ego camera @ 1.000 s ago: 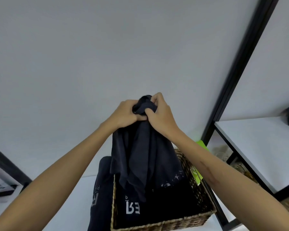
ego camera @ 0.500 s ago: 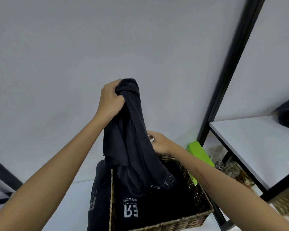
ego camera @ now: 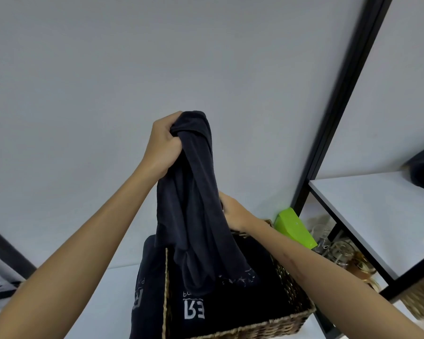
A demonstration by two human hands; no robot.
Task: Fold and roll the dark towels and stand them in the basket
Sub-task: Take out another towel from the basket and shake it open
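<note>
Pale wall behind: left hand (ego camera: 163, 145) grip bunching dark towel (ego camera: 196, 206) above basket (ego camera: 267, 329), right hand (ego camera: 233, 211) grip unclear.

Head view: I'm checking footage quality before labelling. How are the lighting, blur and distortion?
Head view: soft, even light with no hard shadows or glare; the black shelf post leans from wide-angle distortion; the towel gripped by the left hand is fairly sharp; the jars and frame edges look soft; towels inside the basket lose detail in darkness.
</note>
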